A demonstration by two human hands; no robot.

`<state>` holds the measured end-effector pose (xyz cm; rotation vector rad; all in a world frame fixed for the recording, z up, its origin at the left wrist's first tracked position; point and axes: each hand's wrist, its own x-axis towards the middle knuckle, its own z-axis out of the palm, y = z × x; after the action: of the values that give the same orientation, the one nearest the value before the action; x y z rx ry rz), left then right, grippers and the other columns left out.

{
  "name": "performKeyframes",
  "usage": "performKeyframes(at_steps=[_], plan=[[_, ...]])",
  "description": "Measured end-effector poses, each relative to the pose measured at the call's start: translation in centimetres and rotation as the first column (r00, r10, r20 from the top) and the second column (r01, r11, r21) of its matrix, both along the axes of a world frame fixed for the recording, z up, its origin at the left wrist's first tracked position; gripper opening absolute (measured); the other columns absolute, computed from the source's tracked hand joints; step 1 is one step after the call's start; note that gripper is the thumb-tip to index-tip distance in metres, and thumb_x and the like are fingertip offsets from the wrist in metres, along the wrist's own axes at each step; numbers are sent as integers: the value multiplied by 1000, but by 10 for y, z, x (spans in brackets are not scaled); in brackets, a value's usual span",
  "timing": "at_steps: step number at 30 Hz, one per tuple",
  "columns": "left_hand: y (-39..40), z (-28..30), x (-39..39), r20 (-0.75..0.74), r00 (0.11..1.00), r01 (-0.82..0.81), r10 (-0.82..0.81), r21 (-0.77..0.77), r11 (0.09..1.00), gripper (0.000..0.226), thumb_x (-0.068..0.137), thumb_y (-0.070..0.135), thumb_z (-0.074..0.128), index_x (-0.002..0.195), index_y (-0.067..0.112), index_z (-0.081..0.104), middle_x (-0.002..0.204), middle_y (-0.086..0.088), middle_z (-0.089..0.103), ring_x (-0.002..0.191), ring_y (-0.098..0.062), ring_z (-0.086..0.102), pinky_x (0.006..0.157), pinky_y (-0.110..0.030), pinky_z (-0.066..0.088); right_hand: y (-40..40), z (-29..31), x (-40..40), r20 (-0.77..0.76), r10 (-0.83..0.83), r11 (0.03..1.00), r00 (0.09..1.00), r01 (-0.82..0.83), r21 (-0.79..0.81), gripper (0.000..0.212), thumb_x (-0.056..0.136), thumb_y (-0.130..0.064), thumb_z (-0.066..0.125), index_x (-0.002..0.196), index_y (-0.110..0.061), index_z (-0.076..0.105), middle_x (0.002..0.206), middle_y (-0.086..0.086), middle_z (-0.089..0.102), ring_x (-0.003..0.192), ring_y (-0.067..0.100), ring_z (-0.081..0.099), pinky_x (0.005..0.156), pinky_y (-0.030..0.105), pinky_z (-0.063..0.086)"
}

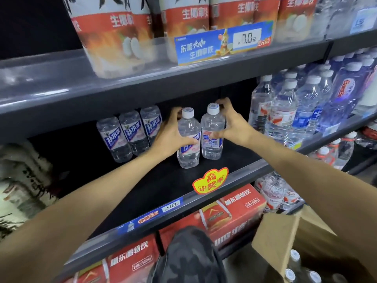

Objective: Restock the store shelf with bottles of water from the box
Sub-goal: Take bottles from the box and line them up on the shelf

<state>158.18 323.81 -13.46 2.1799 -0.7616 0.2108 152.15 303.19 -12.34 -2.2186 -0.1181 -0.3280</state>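
Two clear water bottles with white caps stand upright side by side on the dark middle shelf [234, 160]. My left hand [171, 133] wraps around the left bottle [188, 148] from its left side. My right hand [232, 125] grips the right bottle [212, 139] from its right side, fingers curled behind the neck. Three bottles of the same kind [130, 133] stand in a row further back on the left. The cardboard box [285, 237] sits open at the lower right, with several white-capped bottles [295, 268] showing inside.
Larger water bottles [285, 113] crowd the shelf to the right. Coconut drink cartons [114, 37] fill the shelf above, its edge overhanging my hands. Red drink cases [230, 211] sit below. A yellow tag [210, 180] hangs on the shelf's front edge. My camouflage-clad knee [189, 256] is underneath.
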Motion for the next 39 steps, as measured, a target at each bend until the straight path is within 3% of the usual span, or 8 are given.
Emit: performKeyframes(at_steps=[3, 6, 11, 16, 23, 32, 36, 39], plan=[[1, -6, 11, -44, 997, -61, 60, -34, 998, 91, 59, 28, 90, 131, 17, 36, 124, 4, 57, 113, -16, 58, 93, -34, 50, -3, -7, 17, -29, 35, 998, 999, -34, 45, 79, 71, -2, 82, 128, -21, 30, 107, -2, 63, 99, 11, 66, 92, 37, 55], [-1, -9, 20, -62, 994, -96, 93, -44, 994, 82, 61, 28, 89, 126, 21, 39, 116, 9, 59, 108, -13, 60, 91, -39, 53, -5, -10, 32, -33, 60, 997, 998, -58, 56, 76, 73, -1, 80, 130, -17, 33, 118, 2, 60, 110, 20, 63, 97, 45, 52], [-8, -5, 40, -17, 994, -105, 107, 75, 992, 85, 60, 36, 88, 127, 21, 39, 126, 3, 58, 115, -18, 57, 94, -43, 50, -14, -19, 51, 30, -8, 1000, 1000, 8, -11, 79, 75, -3, 77, 143, -15, 39, 132, 12, 48, 122, 30, 51, 104, 48, 44], [-15, 0, 58, 171, 971, -197, 166, 189, 962, 82, 59, 39, 88, 122, 10, 46, 126, -7, 50, 118, -24, 49, 92, -38, 46, -16, -23, 69, 43, -54, 999, 998, 53, 13, 75, 76, -1, 77, 142, -16, 43, 134, 12, 51, 121, 29, 55, 101, 47, 48], [-19, 12, 85, 249, 951, -268, 185, 361, 893, 101, 61, 45, 86, 138, 10, 32, 137, -11, 50, 125, -29, 49, 97, -42, 46, -10, -29, 96, 71, -80, 995, 994, 76, 58, 65, 78, -8, 76, 137, -18, 49, 125, 6, 63, 114, 24, 62, 96, 43, 52], [-19, 23, 109, 347, 913, -377, 214, 519, 767, 97, 62, 53, 83, 137, 14, 37, 139, -10, 52, 123, -31, 53, 84, -34, 43, -2, -35, 131, 68, -95, 992, 993, 88, 96, 53, 82, -11, 72, 127, -21, 47, 116, 7, 67, 108, 27, 65, 91, 46, 54], [-17, 25, 116, 285, 934, -339, 215, 520, 784, 85, 64, 48, 83, 132, 16, 43, 137, -8, 54, 121, -28, 53, 71, -22, 24, 0, -35, 139, 79, -69, 991, 994, 59, 122, 47, 82, -13, 71, 122, -21, 49, 114, 4, 68, 106, 24, 66, 92, 44, 54], [-14, 25, 120, 272, 939, -329, 209, 541, 774, 81, 66, 47, 82, 131, 17, 44, 136, -8, 54, 119, -27, 53, 66, -22, 23, 2, -36, 143, 96, -52, 991, 994, 39, 131, 44, 82, -14, 70, 120, -22, 50, 113, 3, 69, 105, 22, 66, 92, 44, 53]])
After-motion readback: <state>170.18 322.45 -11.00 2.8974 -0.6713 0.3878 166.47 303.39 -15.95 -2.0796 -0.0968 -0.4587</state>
